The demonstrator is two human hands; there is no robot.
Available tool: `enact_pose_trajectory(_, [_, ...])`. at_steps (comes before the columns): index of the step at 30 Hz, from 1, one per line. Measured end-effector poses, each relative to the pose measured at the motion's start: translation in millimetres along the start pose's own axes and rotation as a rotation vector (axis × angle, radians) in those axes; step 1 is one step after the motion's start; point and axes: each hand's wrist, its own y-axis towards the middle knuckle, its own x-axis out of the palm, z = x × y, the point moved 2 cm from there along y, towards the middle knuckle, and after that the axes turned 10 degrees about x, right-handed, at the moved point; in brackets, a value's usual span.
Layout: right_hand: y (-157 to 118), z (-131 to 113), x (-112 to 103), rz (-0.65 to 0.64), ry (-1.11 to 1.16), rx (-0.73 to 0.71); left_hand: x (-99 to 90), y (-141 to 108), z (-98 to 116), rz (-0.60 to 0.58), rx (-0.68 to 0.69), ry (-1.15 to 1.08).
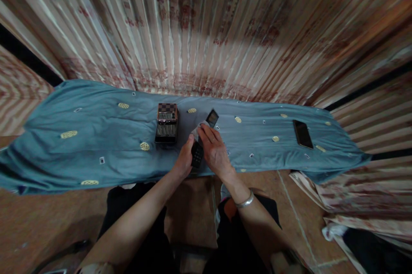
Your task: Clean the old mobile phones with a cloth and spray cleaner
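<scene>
A dark flip phone (197,154), unfolded, is held above the front middle of the bench; its keypad half is toward me and its screen half (212,117) points away. My left hand (185,156) is closed on the left edge of the keypad half, thumb on top. Over the phone's middle, my right hand (213,147) presses a light grey cloth (200,126) against it with bent fingers. Hand and cloth hide the hinge area. Just left of my hands stands a stack: a checkered, copper-rimmed device (167,112) on a glossy black one (166,132).
A black smartphone (302,133) lies at the right of the blue patterned cloth (106,132) covering the bench. Pleated curtains (199,29) hang close behind and on both sides. Dark bars (28,57) flank the bench. My knees are under its front edge, above a tiled floor (189,209).
</scene>
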Motion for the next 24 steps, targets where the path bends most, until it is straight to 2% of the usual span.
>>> enact_pose_trajectory(7, [6.8, 15.0, 4.9, -0.041, -0.087, 0.037, -0.2, -5.2, 2.6, -0.023, 0.033, 0.181])
enact_pose_trajectory(12, [15.7, 29.4, 0.9, 0.025, -0.059, 0.119, -0.9, -11.8, 5.3, -0.082, -0.063, 0.242])
enact_pose_trajectory(15, [18.7, 34.0, -0.6, 0.064, -0.029, 0.167, -0.7, -14.2, 8.0, -0.084, -0.086, 0.239])
enact_pose_trajectory(19, [19.1, 32.8, 2.6, 0.061, 0.008, 0.159, 1.0, -15.3, 12.4, -0.070, -0.101, 0.178])
enact_pose_trajectory(24, [19.3, 35.0, 4.9, 0.121, 0.072, 0.187, 3.0, -17.3, 14.4, -0.052, -0.167, 0.083])
